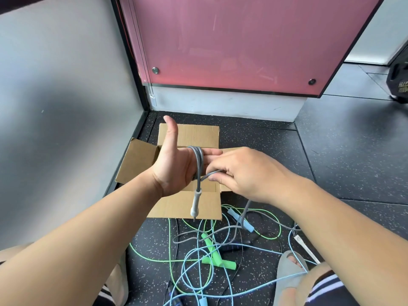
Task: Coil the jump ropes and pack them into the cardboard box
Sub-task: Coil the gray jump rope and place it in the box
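**A:** Which rope are you on, and where is it?

**B:** The grey jump rope (198,157). It sits in a few turns round the straight fingers of my left hand (174,166), thumb up, above the open cardboard box (189,134). One handle (196,204) hangs from the loops, over the near flap.

**A:** And the other hand?

**B:** My right hand (247,173) pinches the free run of cord between thumb and fingertips, just beside the coil. The rest trails down to the floor, among the green rope (152,258) and the blue rope (187,274).

**A:** How does it handle?

**B:** Light and limp, I'd judge. It's a thin cord with a smooth skin, so the turns will likely spring loose if tension drops. The handle looks like the only stiff, weighty part, and it will swing.

**A:** So where do you take hold?

**B:** On the cord close to the coil, letting it slide through the pinch so each turn lies snug. To lift the bundle off, I'd grip across all the loops, not by the handle. The tangle below could snag, because grey crosses green and blue there.
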